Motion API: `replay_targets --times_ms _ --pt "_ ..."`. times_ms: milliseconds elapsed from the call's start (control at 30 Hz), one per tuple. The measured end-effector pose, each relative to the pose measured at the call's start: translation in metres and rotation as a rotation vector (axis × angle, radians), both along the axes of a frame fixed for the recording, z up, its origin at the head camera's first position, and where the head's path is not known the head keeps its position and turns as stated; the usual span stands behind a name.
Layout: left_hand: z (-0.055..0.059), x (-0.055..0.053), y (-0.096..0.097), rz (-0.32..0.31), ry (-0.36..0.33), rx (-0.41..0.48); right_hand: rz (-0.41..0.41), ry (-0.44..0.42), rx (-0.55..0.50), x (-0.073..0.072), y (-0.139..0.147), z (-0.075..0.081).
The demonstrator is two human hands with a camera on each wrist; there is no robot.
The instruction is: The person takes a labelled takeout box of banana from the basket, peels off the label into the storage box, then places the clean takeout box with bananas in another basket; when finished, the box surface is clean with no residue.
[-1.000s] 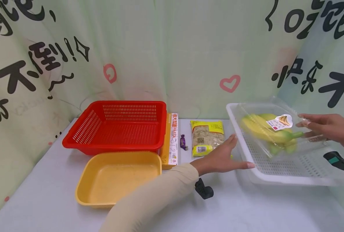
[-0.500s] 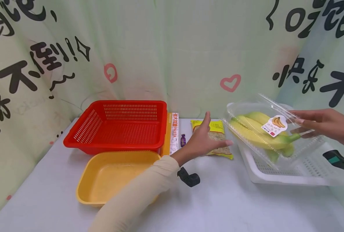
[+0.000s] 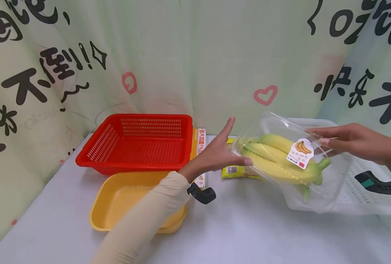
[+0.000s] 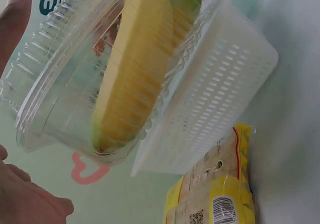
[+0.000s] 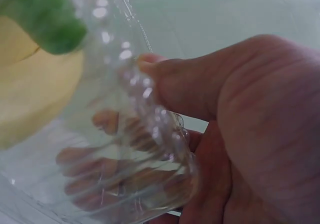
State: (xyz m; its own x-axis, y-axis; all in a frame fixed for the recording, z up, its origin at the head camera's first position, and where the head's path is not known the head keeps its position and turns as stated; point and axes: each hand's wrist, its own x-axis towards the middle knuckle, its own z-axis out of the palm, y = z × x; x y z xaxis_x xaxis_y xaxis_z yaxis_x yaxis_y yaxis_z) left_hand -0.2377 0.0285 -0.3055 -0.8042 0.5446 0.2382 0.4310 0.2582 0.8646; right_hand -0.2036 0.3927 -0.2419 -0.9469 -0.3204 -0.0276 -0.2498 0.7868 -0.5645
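Observation:
A clear plastic clamshell box (image 3: 334, 179) with yellow bananas (image 3: 268, 157) inside hangs tilted above the front left part of the white basket (image 3: 373, 176). My right hand (image 3: 357, 141) grips its right edge; in the right wrist view the thumb (image 5: 185, 84) lies on the rim and the fingers show through the plastic underneath. A white label (image 3: 301, 153) with a banana picture is on the lid. My left hand (image 3: 216, 150) is spread, thumb and fingers apart, by the box's left end. Whether it touches the box I cannot tell.
Behind my left hand lies a yellow-and-clear food bag (image 3: 233, 171), partly hidden. Beside it stands a pasta box (image 3: 200, 141). To the left are a red basket (image 3: 139, 161) and a yellow tub (image 3: 116, 190). A printed curtain (image 3: 225, 55) hangs behind the table.
My right hand has lifted the banana box up and left out of the white basket. My left hand has drawn back leftward from that basket's edge, and the box has come close to it.

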Motion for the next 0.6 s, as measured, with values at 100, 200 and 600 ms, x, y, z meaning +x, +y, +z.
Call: replay_targets --times_ms 100,200,600 --pt "0.000 0.000 -0.005 -0.065 0.016 0.029 0.062 0.022 -0.041 0.002 -0.011 0.000" --pt "-0.001 0.003 -0.012 -0.115 0.025 0.032 0.113 0.030 -0.071 0.002 -0.021 0.000" --pt "0.002 0.027 -0.042 -0.213 0.050 0.113 0.396 0.018 -0.191 0.001 -0.052 0.000"
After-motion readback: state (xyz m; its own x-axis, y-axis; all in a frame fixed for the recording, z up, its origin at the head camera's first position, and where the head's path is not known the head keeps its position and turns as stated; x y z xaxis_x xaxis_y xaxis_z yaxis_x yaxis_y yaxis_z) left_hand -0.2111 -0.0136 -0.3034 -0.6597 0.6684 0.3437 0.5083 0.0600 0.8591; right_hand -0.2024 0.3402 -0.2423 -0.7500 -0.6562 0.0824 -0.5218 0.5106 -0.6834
